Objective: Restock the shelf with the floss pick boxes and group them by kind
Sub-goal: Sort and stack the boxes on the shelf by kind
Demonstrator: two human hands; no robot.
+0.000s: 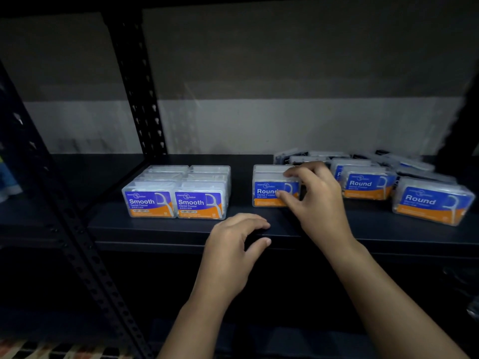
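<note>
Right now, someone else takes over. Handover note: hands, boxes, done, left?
Right hand: grips an upright Round box at mid-shelf.
Left hand: holds nothing, fingers loosely curled at the shelf's front edge.
Done: Smooth boxes stand grouped in neat rows on the left.
Left: the other Round boxes lie loose and tilted in a heap on the right; line them up beside the gripped one.

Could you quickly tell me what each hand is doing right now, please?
Left hand: loosely curled, holding nothing, over the shelf edge.
Right hand: grips the upright Round box.
</note>
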